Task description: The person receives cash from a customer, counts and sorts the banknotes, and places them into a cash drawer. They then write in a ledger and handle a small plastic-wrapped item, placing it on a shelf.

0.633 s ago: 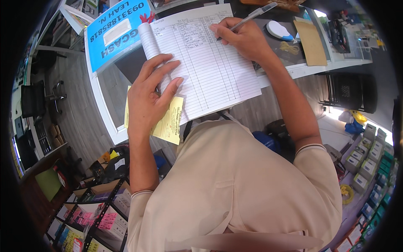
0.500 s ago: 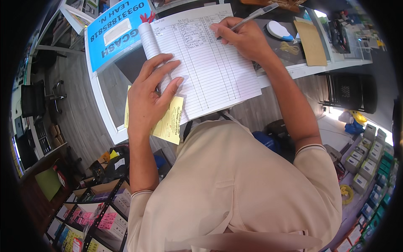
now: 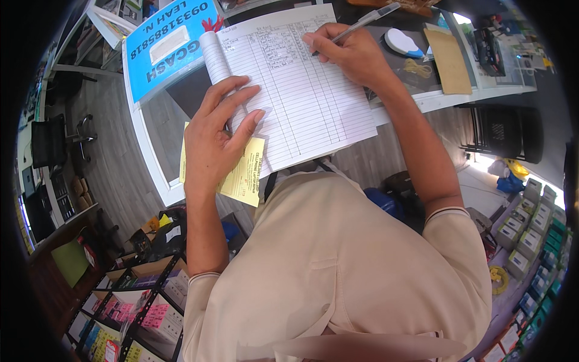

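Observation:
An open ruled notebook (image 3: 307, 111) lies on the glass counter, its turned pages curled back along the left side. Handwriting fills rows near the top of the page, within drawn columns. My right hand (image 3: 359, 57) pinches a clear pen (image 3: 375, 16), its tip resting near the writing at the upper right. Across the notebook's left edge my left hand (image 3: 217, 130) lies flat with fingers spread. Under that hand sticks out a yellow printed slip (image 3: 246, 178), partly hidden by the palm and wrist.
A blue printed sign (image 3: 160, 54) lies left of the notebook. To the right are a white-and-blue oval object (image 3: 402, 43), a string bundle (image 3: 417, 68) and a brown envelope (image 3: 447, 60). Shelves of boxed goods (image 3: 160, 320) stand at lower left; small boxes (image 3: 525, 235) line the right.
Almost nothing differs. The whole view has shifted very slightly, while both hands keep their places on the notebook and the pen stays at the same spot.

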Demonstrator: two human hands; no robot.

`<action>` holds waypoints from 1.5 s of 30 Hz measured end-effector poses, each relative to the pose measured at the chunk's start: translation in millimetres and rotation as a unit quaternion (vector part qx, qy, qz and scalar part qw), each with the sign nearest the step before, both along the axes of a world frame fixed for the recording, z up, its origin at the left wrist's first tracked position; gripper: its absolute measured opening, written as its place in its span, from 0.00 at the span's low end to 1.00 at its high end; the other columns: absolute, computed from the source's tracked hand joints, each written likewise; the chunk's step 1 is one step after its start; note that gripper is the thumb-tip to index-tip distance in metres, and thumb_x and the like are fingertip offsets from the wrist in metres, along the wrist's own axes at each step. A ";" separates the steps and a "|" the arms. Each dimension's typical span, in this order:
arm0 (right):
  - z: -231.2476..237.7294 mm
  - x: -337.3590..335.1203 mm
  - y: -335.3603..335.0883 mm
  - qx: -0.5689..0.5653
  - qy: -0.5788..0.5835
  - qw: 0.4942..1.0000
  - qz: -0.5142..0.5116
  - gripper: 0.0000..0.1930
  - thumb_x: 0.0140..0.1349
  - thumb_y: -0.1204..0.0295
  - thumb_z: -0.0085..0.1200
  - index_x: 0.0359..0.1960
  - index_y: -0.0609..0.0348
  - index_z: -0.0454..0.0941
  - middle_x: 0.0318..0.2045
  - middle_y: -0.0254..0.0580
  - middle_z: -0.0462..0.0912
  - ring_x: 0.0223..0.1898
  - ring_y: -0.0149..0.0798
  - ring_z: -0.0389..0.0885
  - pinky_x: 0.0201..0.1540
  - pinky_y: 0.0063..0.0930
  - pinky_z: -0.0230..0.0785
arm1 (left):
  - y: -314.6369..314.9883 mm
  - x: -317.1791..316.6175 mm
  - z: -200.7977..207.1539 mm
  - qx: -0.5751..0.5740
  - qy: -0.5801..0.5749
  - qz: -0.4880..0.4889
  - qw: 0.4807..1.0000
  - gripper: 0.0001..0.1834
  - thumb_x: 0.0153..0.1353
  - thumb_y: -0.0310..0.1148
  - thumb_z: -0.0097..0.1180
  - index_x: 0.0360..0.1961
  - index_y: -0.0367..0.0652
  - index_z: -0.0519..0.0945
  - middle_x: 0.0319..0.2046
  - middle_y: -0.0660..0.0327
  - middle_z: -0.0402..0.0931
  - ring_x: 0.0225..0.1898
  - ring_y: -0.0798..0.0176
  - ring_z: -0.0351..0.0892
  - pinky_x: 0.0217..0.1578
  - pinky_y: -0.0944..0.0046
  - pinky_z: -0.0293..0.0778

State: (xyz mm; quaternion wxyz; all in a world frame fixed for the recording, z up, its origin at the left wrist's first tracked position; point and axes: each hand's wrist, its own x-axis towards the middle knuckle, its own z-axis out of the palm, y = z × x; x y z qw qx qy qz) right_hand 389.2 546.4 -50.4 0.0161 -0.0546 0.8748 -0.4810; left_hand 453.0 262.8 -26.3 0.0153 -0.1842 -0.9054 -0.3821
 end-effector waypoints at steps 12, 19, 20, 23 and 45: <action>-3.4 -0.9 3.3 -0.002 0.005 1.000 0.005 0.17 0.71 0.56 0.61 0.35 0.58 0.87 0.25 0.30 0.83 0.27 0.21 0.75 0.32 0.21 0.65 | 1.0 -0.2 0.5 0.004 -0.007 0.003 1.000 0.18 0.61 0.39 0.68 0.53 0.55 0.88 0.60 0.68 0.80 0.55 0.60 0.85 0.48 0.61 0.84; -7.9 -2.5 1.8 -0.008 0.011 1.000 -0.005 0.17 0.71 0.55 0.61 0.35 0.58 0.87 0.24 0.30 0.83 0.27 0.22 0.76 0.31 0.20 0.65 | 2.5 1.9 3.9 0.030 -0.068 0.015 0.997 0.18 0.62 0.34 0.66 0.54 0.51 0.88 0.61 0.64 0.79 0.62 0.56 0.79 0.61 0.56 0.75; -8.3 -2.3 1.8 0.002 0.020 1.000 -0.005 0.18 0.71 0.53 0.61 0.34 0.57 0.87 0.22 0.30 0.83 0.24 0.23 0.75 0.29 0.22 0.65 | 2.6 1.9 4.0 0.030 -0.067 0.014 0.997 0.18 0.62 0.34 0.66 0.54 0.51 0.88 0.61 0.64 0.79 0.62 0.56 0.79 0.61 0.56 0.75; -8.2 -1.5 1.3 0.016 0.028 0.999 -0.005 0.20 0.69 0.50 0.60 0.33 0.55 0.88 0.20 0.30 0.82 0.20 0.25 0.74 0.26 0.25 0.65 | 2.4 0.9 3.1 0.022 -0.047 0.011 0.999 0.18 0.62 0.36 0.67 0.54 0.53 0.88 0.61 0.65 0.79 0.60 0.57 0.81 0.56 0.58 0.79; -5.7 -2.3 1.9 0.025 0.027 0.999 0.008 0.18 0.69 0.54 0.63 0.33 0.58 0.87 0.22 0.30 0.81 0.26 0.22 0.74 0.30 0.23 0.63 | 1.6 -0.5 -0.7 0.017 -0.009 -0.001 1.000 0.19 0.61 0.37 0.69 0.54 0.53 0.88 0.60 0.66 0.80 0.56 0.60 0.84 0.48 0.61 0.84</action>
